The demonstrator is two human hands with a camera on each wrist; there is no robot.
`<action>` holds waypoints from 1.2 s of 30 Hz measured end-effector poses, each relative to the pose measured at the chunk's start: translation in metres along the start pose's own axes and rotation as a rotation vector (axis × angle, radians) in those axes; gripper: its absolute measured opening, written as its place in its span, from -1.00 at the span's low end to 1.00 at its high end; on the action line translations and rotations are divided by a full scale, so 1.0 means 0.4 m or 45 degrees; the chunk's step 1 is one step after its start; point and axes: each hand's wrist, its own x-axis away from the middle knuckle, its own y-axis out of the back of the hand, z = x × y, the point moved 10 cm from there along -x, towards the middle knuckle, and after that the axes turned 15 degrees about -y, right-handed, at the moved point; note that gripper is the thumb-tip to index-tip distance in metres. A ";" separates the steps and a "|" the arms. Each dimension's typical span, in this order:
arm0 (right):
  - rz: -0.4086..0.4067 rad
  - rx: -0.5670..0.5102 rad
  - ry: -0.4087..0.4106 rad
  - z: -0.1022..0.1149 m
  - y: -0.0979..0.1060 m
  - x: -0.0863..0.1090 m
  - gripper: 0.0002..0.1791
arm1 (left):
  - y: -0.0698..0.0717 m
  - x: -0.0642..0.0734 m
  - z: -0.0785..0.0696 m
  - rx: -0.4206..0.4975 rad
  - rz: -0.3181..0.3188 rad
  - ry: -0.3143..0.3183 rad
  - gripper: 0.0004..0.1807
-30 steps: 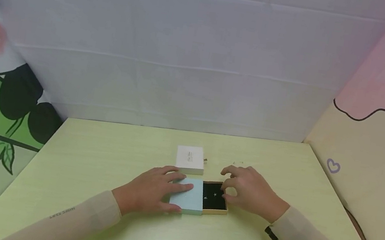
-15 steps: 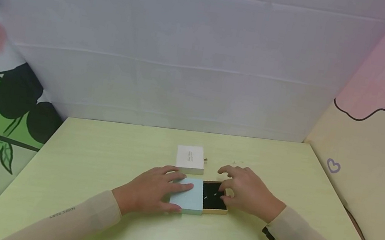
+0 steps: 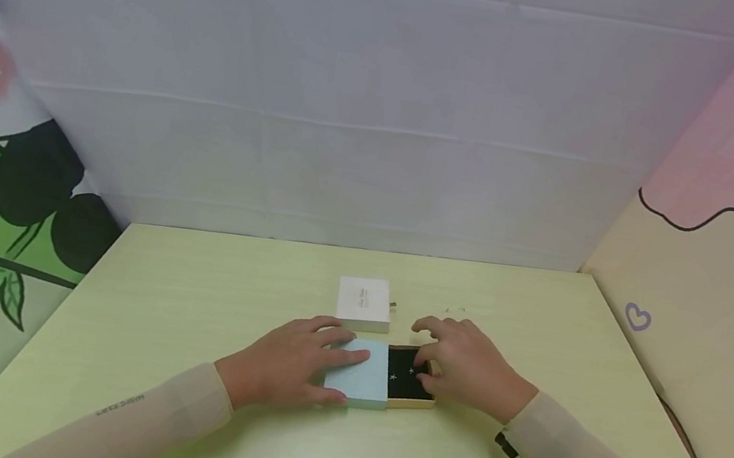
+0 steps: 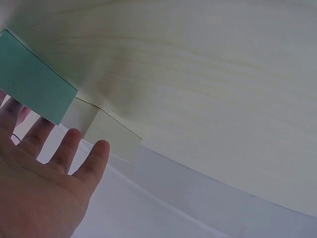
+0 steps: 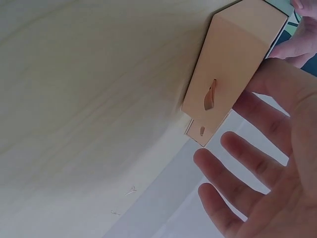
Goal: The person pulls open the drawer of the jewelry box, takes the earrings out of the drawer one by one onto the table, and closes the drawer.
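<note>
A light blue drawer-style jewelry box lies on the table, its black-lined drawer pulled out to the right. Two small silver star-shaped pieces sit on the black lining. My left hand holds the blue sleeve, thumb along its front edge and fingers over the top and back. Over the drawer's right part is my right hand, thumb and index finger bent down toward the lining with a gap between them. In the right wrist view, the drawer's end wall hides those fingertips.
A white box with a small pull tab stands just behind the blue one. Tiny thin pieces lie on the table behind my right hand. A white cloth wall closes off the back.
My right hand has shifted slightly left over the drawer. The left hand and both boxes stay where they were.
</note>
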 end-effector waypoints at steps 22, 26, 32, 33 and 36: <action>0.033 0.015 0.021 0.017 -0.009 -0.008 -0.93 | 0.005 0.003 -0.003 0.024 -0.001 0.012 -0.21; 0.031 0.010 0.021 0.019 -0.010 -0.010 -0.92 | 0.006 0.003 -0.004 0.018 -0.009 0.003 -0.21; 0.033 0.003 0.017 0.022 -0.010 -0.011 -0.90 | 0.006 0.002 -0.005 0.004 -0.013 -0.005 -0.21; 0.031 -0.001 0.016 0.023 -0.009 -0.011 -0.90 | 0.006 0.001 -0.005 0.004 -0.014 -0.004 -0.21; 0.014 -0.001 0.026 0.027 -0.007 -0.010 -0.88 | 0.006 0.001 -0.004 0.008 -0.010 0.002 -0.21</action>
